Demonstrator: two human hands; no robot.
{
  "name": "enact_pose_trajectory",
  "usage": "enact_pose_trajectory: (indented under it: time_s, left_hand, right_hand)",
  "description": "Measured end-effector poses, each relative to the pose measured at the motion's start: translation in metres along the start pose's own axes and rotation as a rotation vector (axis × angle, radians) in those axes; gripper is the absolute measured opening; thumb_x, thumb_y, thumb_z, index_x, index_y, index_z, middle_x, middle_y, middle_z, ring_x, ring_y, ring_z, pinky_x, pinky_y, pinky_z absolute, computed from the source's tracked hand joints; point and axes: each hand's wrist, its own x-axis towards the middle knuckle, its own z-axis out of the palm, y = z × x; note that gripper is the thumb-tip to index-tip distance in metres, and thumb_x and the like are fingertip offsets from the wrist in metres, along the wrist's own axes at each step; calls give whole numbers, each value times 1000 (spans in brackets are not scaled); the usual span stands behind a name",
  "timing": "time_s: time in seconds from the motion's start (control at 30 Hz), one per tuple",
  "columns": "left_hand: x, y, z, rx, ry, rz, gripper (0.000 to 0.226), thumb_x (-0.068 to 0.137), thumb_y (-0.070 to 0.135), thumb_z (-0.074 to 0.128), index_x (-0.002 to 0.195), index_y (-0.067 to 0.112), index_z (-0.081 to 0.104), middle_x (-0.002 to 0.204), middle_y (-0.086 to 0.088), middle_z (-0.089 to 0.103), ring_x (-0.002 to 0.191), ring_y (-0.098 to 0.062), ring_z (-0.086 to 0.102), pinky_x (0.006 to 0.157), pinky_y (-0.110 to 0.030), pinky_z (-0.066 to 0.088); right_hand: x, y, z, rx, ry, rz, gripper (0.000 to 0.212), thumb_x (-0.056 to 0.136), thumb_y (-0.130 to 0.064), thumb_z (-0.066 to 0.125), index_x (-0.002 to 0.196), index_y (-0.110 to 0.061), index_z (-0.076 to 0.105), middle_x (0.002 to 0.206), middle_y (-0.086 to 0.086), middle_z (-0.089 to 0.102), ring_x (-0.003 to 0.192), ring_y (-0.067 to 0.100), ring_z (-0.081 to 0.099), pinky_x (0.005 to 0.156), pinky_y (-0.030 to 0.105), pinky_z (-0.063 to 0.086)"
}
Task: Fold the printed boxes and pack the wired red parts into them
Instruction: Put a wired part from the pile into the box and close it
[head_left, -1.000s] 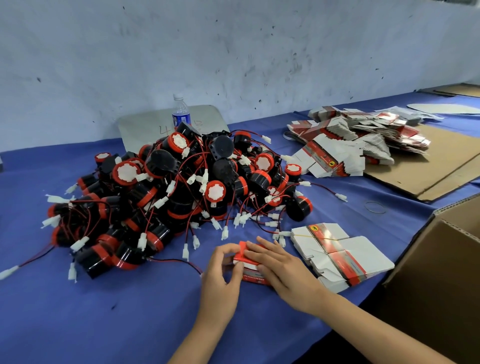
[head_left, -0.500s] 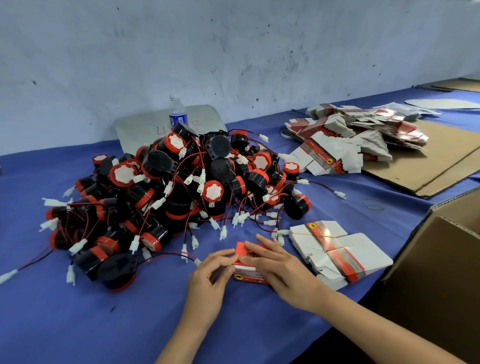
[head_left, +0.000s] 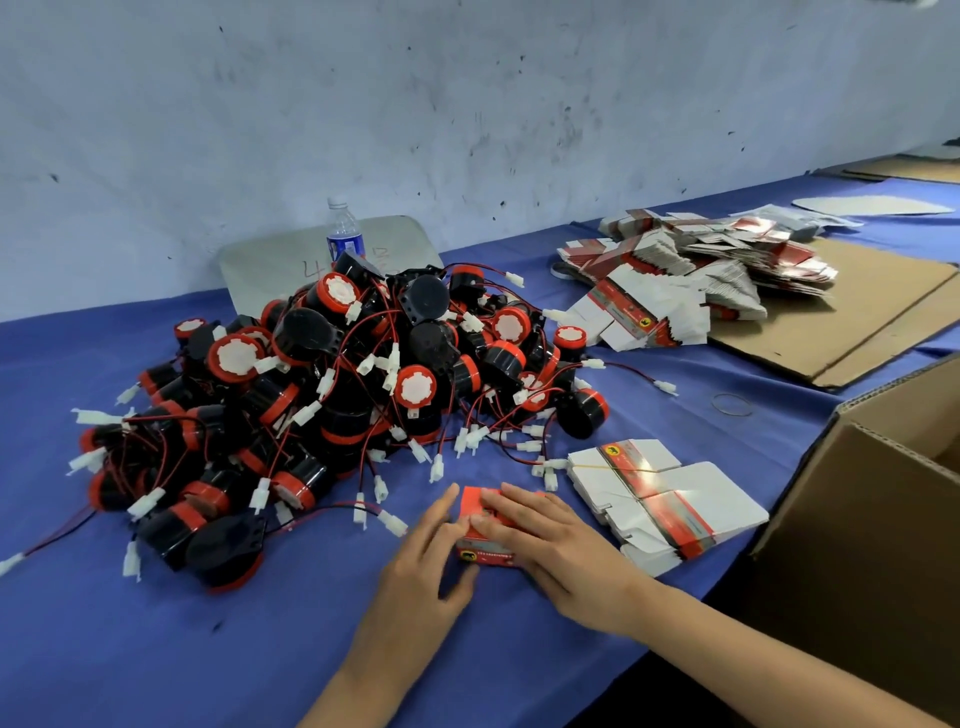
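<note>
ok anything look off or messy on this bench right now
Nothing looks damaged. The wired red parts lie in a tangled heap, wires crossing, one lead trailing off to the left. The far flat boxes have slumped sideways across the cardboard sheet, and a loose rubber band lies alone on the blue cloth.

Carton (head_left: 862, 545) partly beyond right edge.

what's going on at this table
A person is working on a small red printed box on the blue table. The right hand presses flat on top of it while the left hand touches its left side. The pile of wired red parts lies behind, a banded stack of flat boxes to the right.
</note>
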Motion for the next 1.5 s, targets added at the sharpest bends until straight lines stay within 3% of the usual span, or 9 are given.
enact_pose_trajectory:
  time_s: [0.17,0.3,0.47,0.63,0.83,0.97,1.07,1.17,1.5]
  left_hand:
    - [3,3,3,-130,-15,5,74,75,12,81,132,37,40,141,19,38,129,7,32,103,-21,39]
    - [7,7,2,-238,-34,-26,54,74,26,82,111,47,49,114,27,52,104,9,51,79,-5,41]
    - [17,23,15,-407,-60,-51,59,71,43,77,122,47,48,124,27,51,109,6,54,84,-8,45]
    - [24,24,30,-650,87,-285,74,81,10,72,135,44,36,136,17,50,107,0,62,88,-11,47]
    - [25,16,28,-747,133,-394,59,93,3,55,124,52,43,113,11,63,91,-9,70,77,-12,51]
    - [27,15,28,-757,115,-421,55,96,6,51,121,54,44,110,11,64,89,-9,70,74,-13,52]
    - [26,16,29,-758,99,-428,50,95,4,51,119,47,48,109,8,65,87,-10,70,77,-15,53]
    - [25,15,27,-728,93,-423,46,95,2,51,117,42,52,107,9,66,86,-8,70,76,-14,52]
    - [21,23,27,-535,-58,-346,42,94,-2,53,117,33,56,104,3,66,84,-3,67,75,-17,49]
  right_hand:
    - [-1,-22,-14,533,324,187,29,93,-32,59,121,-27,61,112,-27,61,108,1,58,90,16,44]
    - [-15,-28,-15,477,226,225,57,74,-54,74,123,-44,47,116,-29,52,112,-3,52,93,13,43]
    - [-30,-29,-34,368,333,283,54,73,-48,77,119,-35,52,112,-26,57,104,-5,54,88,9,42]
    - [-41,-24,-107,1258,1098,452,40,68,-19,76,103,-19,58,97,-7,71,89,8,67,68,23,57]
    - [-65,2,-182,2038,1783,-39,58,86,-44,63,121,0,51,119,23,64,109,35,64,82,38,58]
    - [-58,8,-156,1777,1396,277,56,80,-32,68,126,-4,51,115,16,68,110,30,65,89,36,56]
    - [-58,21,-131,708,600,555,47,85,-4,65,128,-21,54,127,-9,61,127,20,52,104,34,44]
    - [-67,44,-110,104,-163,648,63,88,-8,55,143,-34,37,151,-18,30,146,11,10,115,29,16]
    - [-78,68,-116,-60,-366,592,51,94,-29,59,142,-33,43,149,-20,35,137,12,35,107,23,26]
